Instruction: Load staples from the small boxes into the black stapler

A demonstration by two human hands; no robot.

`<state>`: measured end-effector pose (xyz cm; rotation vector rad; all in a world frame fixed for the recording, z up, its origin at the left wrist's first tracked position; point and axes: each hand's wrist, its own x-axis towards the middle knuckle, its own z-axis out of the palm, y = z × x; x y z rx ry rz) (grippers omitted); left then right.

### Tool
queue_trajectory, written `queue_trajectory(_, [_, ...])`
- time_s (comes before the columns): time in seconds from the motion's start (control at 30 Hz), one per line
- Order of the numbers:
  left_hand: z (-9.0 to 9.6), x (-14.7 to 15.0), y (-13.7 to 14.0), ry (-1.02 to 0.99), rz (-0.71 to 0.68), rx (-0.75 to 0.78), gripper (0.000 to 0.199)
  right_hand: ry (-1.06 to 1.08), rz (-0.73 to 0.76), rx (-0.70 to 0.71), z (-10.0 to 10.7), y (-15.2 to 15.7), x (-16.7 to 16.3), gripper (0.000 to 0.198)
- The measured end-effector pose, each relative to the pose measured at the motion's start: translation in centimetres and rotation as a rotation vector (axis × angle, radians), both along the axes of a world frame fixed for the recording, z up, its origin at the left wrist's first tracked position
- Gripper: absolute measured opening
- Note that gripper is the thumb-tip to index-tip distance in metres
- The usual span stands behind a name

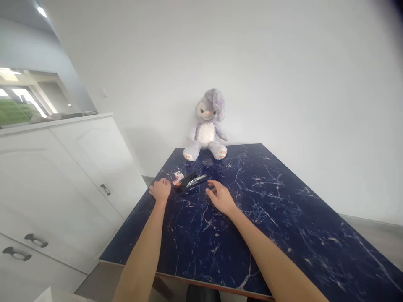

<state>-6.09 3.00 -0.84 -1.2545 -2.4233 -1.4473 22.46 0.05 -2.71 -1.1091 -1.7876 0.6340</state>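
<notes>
A black stapler (186,182) lies on the dark blue marble-patterned table with its top raised, so the metal magazine shows. Small white-and-red boxes (178,175), apparently of staples, are just behind its left end. To the left of the stapler, my left hand (160,189) rests on the table, fingers loosely bent and nothing visible in them. My right hand (220,198) is by the stapler's right end, thumb and fingers apart and holding nothing; whether a fingertip touches the stapler is too small to tell.
A grey-and-white plush rabbit (206,133) sits at the table's far edge against the white wall (283,84). White cabinets (63,176) with dark handles stand to the left. The table (267,235) reaches far to the right.
</notes>
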Motion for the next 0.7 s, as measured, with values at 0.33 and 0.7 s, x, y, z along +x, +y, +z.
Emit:
queue_trajectory(0.33, [0.7,4.1,0.2,0.401,-0.677,0.084,0.019,-0.031,-0.056,-0.011,-0.4,0.5,0.1,0.035])
queue_trajectory(0.7, [0.8,6.3,-0.7,0.433,-0.735,-0.038,0.028,-0.099,-0.058,-0.015,-0.6,0.5,0.1,0.036])
